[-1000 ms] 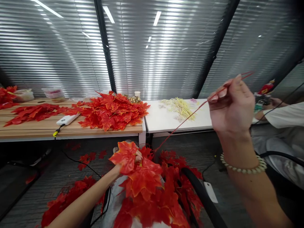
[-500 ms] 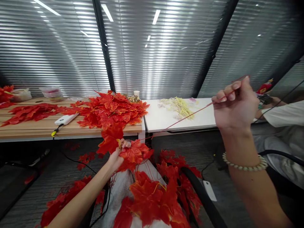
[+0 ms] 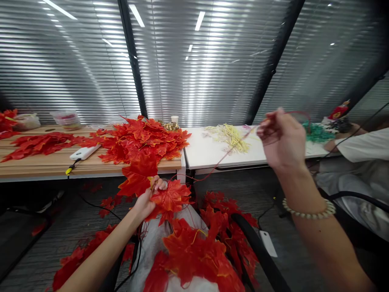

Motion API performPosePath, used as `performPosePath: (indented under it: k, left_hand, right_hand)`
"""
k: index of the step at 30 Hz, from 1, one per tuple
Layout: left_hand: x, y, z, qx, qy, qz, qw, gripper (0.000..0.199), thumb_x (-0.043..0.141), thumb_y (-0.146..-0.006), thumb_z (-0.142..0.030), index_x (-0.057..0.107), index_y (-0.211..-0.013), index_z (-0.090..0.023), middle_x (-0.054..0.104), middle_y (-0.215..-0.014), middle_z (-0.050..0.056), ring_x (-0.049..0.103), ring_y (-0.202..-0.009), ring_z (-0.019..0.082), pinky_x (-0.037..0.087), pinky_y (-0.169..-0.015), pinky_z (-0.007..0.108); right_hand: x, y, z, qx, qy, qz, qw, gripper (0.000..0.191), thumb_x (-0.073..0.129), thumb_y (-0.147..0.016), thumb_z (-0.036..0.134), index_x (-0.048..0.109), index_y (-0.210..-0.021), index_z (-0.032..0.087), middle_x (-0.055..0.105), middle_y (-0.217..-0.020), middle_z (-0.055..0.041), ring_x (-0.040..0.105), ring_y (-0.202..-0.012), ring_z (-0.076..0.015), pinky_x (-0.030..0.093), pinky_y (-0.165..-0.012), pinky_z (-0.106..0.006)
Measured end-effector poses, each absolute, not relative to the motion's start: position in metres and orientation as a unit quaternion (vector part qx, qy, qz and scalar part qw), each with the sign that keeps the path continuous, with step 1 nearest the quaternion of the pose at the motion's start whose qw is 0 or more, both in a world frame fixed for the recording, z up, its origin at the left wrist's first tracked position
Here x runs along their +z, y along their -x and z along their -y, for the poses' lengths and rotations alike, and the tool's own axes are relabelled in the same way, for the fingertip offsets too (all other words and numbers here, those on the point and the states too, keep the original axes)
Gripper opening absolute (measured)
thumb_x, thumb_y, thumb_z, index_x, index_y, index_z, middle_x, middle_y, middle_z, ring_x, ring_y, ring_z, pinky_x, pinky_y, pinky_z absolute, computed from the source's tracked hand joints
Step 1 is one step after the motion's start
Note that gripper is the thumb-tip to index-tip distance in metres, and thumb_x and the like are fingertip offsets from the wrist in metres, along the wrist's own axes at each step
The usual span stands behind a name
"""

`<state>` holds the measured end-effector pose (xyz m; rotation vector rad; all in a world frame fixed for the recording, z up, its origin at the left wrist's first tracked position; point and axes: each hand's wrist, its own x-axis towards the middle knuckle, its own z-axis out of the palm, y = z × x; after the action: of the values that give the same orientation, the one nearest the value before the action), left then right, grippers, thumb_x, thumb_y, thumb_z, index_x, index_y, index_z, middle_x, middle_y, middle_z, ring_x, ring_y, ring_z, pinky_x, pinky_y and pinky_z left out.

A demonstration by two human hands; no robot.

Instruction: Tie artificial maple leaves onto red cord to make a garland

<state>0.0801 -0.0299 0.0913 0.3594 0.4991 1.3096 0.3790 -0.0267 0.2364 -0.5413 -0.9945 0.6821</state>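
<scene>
Red artificial maple leaves (image 3: 172,196) hang at my left hand (image 3: 149,197), whose fingers are closed around their yellow stems above my lap. My right hand (image 3: 284,140), slightly blurred and raised at the right, pinches a thin red string (image 3: 219,161). The string runs slack and curved from these fingers down toward the leaves by my left hand, and a loop of it trails behind the right wrist. More red maple leaves (image 3: 194,251) lie across my lap.
A big heap of red leaves (image 3: 142,140) covers part of the wooden table (image 3: 164,163), beside a white power bank (image 3: 85,152). Yellow paper strips (image 3: 233,138) lie on the white table (image 3: 200,158). A co-worker's sleeve (image 3: 364,144) shows at right, near green shreds (image 3: 319,133). A black chair armrest (image 3: 258,251) stands close by.
My right hand has moved left and slightly down, and the string has gone from taut to slack. My left hand stays almost still, holding the leaves.
</scene>
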Motion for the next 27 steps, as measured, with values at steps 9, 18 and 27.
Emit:
performPosePath:
  k: [9, 18, 27]
  left_hand:
    - [0.087, -0.086, 0.032, 0.584, -0.199, -0.199, 0.761, 0.03, 0.03, -0.088, -0.006, 0.037, -0.061, -0.016, 0.022, -0.049, -0.005, 0.03, -0.041, 0.008, 0.031, -0.047, 0.02]
    - [0.076, -0.094, 0.034, 0.542, -0.213, -0.185, 0.791, 0.025, 0.036, -0.087, -0.009, 0.043, -0.064, -0.015, 0.024, -0.05, -0.006, 0.031, -0.041, 0.006, 0.032, -0.046, 0.017]
    - [0.074, -0.096, 0.037, 0.561, -0.198, -0.193, 0.78, 0.021, 0.041, -0.084, -0.006, 0.046, -0.065, -0.014, 0.028, -0.052, -0.005, 0.033, -0.041, 0.005, 0.036, -0.047, 0.016]
  right_hand:
    - [0.176, -0.338, 0.011, 0.296, 0.368, 0.679, 0.562, 0.029, 0.051, -0.083, 0.038, 0.064, -0.098, 0.017, 0.061, -0.109, -0.009, 0.059, -0.097, -0.0189, 0.05, -0.079, -0.033]
    - [0.13, -0.289, 0.026, 0.218, 0.291, 0.888, 0.284, 0.033, 0.035, -0.091, 0.024, 0.055, -0.114, 0.012, 0.061, -0.109, -0.0122, 0.057, -0.097, -0.0176, 0.044, -0.087, -0.032]
    - [0.119, -0.281, 0.037, 0.157, 0.274, 0.916, 0.246, 0.032, 0.034, -0.091, 0.018, 0.054, -0.116, 0.012, 0.055, -0.086, -0.0089, 0.05, -0.075, -0.0131, 0.041, -0.068, -0.023]
